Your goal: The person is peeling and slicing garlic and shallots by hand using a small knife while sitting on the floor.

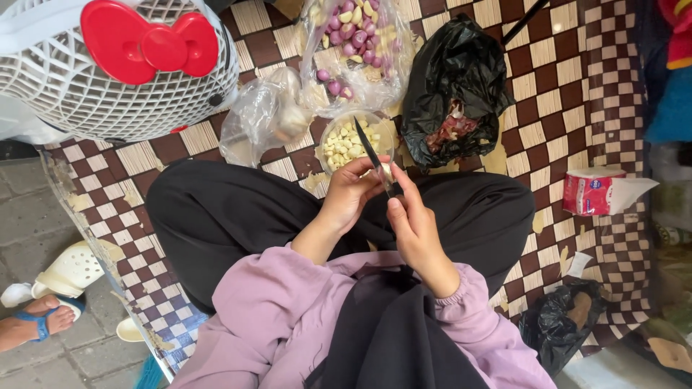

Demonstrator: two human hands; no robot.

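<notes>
Garlic clove (385,173), seemingly between both hands

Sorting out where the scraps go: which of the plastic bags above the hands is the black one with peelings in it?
The black bag at upper right, lying open with reddish peelings inside. The others are clear.

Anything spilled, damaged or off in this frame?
Mostly tidy. Peel scraps lie scattered on the checkered mat around the bowl. The mat's left edge looks frayed. The right hand holds the knife; the left hand holds a clove.
</notes>
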